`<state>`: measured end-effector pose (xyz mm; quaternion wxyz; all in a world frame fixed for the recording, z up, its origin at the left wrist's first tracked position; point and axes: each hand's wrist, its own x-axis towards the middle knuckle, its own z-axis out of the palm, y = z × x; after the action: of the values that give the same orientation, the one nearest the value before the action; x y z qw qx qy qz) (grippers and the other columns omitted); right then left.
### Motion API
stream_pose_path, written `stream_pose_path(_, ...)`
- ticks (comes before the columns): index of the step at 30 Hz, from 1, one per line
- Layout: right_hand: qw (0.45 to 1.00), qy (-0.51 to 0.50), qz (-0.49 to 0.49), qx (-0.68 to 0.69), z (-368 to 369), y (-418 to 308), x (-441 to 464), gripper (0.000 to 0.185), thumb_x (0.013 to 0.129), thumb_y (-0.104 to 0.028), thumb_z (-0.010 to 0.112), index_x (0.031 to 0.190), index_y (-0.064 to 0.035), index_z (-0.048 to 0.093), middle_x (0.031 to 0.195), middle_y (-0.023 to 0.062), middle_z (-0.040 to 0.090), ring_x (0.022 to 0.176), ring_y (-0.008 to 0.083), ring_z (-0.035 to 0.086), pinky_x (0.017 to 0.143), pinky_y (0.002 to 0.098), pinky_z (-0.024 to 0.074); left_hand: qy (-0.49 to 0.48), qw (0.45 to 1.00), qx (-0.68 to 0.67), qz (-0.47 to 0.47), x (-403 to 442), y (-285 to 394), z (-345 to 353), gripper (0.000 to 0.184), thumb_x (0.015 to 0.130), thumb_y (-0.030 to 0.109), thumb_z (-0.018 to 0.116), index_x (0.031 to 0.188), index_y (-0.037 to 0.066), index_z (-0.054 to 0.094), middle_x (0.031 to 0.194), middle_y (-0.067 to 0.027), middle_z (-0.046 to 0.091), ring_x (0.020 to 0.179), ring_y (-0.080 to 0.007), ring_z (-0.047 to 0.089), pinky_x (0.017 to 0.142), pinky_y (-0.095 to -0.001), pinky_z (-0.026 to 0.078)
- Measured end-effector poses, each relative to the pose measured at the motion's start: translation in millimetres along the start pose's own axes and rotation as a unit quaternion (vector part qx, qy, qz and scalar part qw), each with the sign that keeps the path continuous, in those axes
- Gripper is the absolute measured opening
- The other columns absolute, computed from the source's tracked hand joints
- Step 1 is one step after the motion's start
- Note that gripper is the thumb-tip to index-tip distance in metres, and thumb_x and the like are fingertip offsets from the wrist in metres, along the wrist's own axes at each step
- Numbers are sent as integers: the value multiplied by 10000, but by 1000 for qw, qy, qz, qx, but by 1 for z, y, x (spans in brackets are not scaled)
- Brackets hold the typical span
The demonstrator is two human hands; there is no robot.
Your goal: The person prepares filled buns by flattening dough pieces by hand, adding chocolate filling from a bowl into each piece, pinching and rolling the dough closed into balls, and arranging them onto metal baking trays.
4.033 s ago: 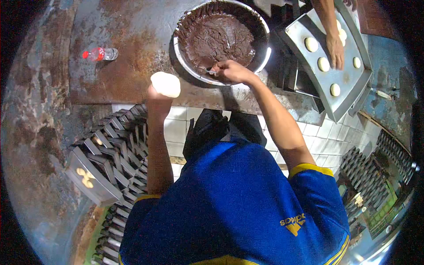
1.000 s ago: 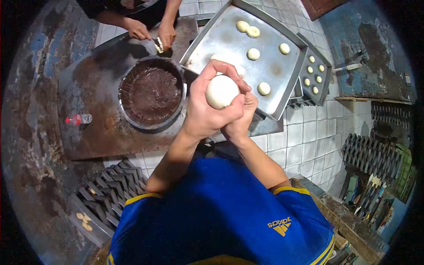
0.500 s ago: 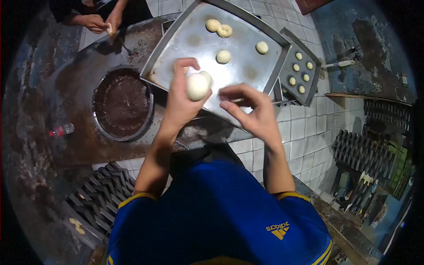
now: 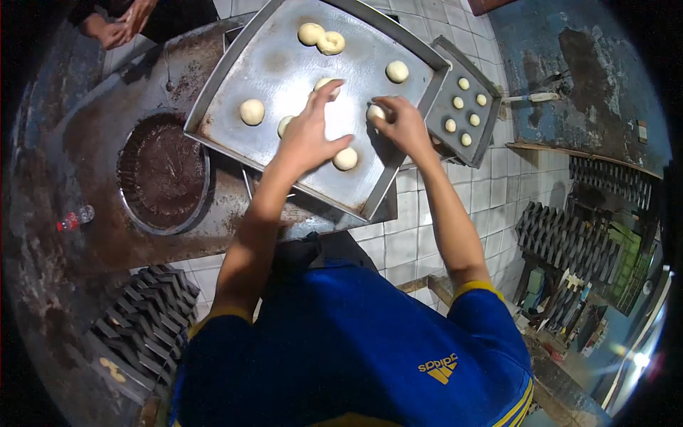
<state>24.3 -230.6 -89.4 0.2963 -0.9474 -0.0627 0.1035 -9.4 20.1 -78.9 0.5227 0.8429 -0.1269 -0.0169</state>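
Both hands are over a large metal baking tray [image 4: 263, 80] that bears several pale dough balls. My left hand [image 4: 307, 142] is open, fingers spread and nothing in the palm. Close to its thumb sits one dough ball [image 4: 345, 159]; its fingers and edge partly hide another ball [image 4: 328, 85] and a third [image 4: 284, 127]. My right hand [image 4: 405, 129] has thumb and fingers around a dough ball [image 4: 375, 112] at the tray surface. Farther left lies a separate ball [image 4: 252, 112], and near the right wall another [image 4: 398, 71]. At the far side, a ball [image 4: 311, 33] touches a dented dough piece [image 4: 331, 43].
A round pan with dark brown contents [image 4: 122, 181] stands left of the tray. Right of it, a smaller tray [image 4: 447, 60] holds several dough balls. A bottle with a red cap [image 4: 75, 219] lies at left. A co-worker's hands [image 4: 124, 28] show at upper left.
The dough that my left hand held is out of it, and more balls sit on the tray. My right hand has closed around a ball. The view has shifted; the co-worker's hands moved together.
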Motion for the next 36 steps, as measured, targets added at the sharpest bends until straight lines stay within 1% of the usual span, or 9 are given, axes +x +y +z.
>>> stream_pose_path(5, 952, 27, -162, -259, 56, 14, 9, 850, 1051, -489, 532, 1576, 122, 261, 1671, 325, 239, 1568, 447, 240, 1260, 542, 272, 77, 995, 46, -54, -49, -39, -34, 764, 842, 183, 800, 1508, 139, 429, 1169, -166, 638, 977, -309, 709, 830, -420, 560)
stream_pose_path(9, 979, -78, -104, -159, 42, 24, 37, 852, 1042, -493, 575, 1553, 140, 320, 1651, 353, 257, 1540, 453, 306, 1245, 450, 312, 150, 983, 87, -57, -58, -46, -24, 575, 864, 179, 771, 1385, 118, 535, 969, -111, 674, 820, -275, 710, 725, -402, 547)
stream_pose_path(12, 996, -56, -54, -47, -11, -26, 82, 683, 960, -470, 688, 1387, 56, 604, 1408, 302, 601, 1283, 424, 615, 1087, 458, 490, 162, 978, 118, -51, -58, -45, -21, 487, 862, 186, 762, 1305, 111, 572, 855, -81, 672, 742, -274, 693, 693, -405, 540)
stream_pose_path(14, 963, 82, -242, -85, 0, -31, 128, 519, 888, -344, 765, 1265, 5, 692, 1192, 252, 716, 1109, 399, 699, 964, 466, 552, 181, 976, 99, -66, -56, -48, -23, 473, 863, 186, 762, 1286, 99, 571, 831, -78, 664, 730, -269, 689, 675, -407, 533)
stream_pose_path(24, 907, 50, -265, -324, 51, -48, 213, 161, 837, -192, 732, 899, -44, 737, 838, 179, 731, 709, 387, 693, 678, 471, 562, 197, 972, 101, -84, -56, -51, -26, 426, 871, 231, 755, 1235, 86, 587, 814, -91, 670, 713, -289, 691, 665, -425, 532)
stream_pose_path(28, 893, -340, -134, -262, -20, -38, 191, 182, 808, -207, 724, 881, -40, 713, 664, 109, 629, 618, 207, 579, 605, 398, 497, 170, 978, 99, -61, -58, -55, -30, 427, 860, 255, 728, 1231, 115, 570, 838, -112, 680, 716, -382, 696, 642, -505, 537)
stream_pose_path(31, 860, -380, -29, -339, -55, -38, 132, 218, 809, -208, 756, 921, -30, 699, 726, 57, 654, 677, 150, 611, 655, 348, 512, 144, 985, 58, -79, -58, -47, -39, 396, 890, 275, 720, 1225, 112, 584, 863, -118, 684, 764, -366, 703, 689, -484, 546)
stream_pose_path(33, 962, -270, -21, 24, -67, -29, 92, 223, 843, -162, 756, 999, -9, 713, 877, 32, 716, 787, 127, 662, 738, 319, 543, 131, 987, 30, -84, -55, -47, -44, 389, 920, 292, 710, 1240, 104, 592, 888, -123, 697, 796, -348, 715, 717, -471, 552)
stream_pose_path(36, 958, -192, -39, 208, -57, -116, 11, 282, 945, -124, 782, 1159, 51, 727, 1030, 66, 760, 949, 121, 709, 854, 285, 569, 139, 943, -270, -134, -51, -38, -48, 383, 1041, 375, 600, 1285, 79, 601, 966, -124, 723, 875, -286, 720, 808, -422, 547)
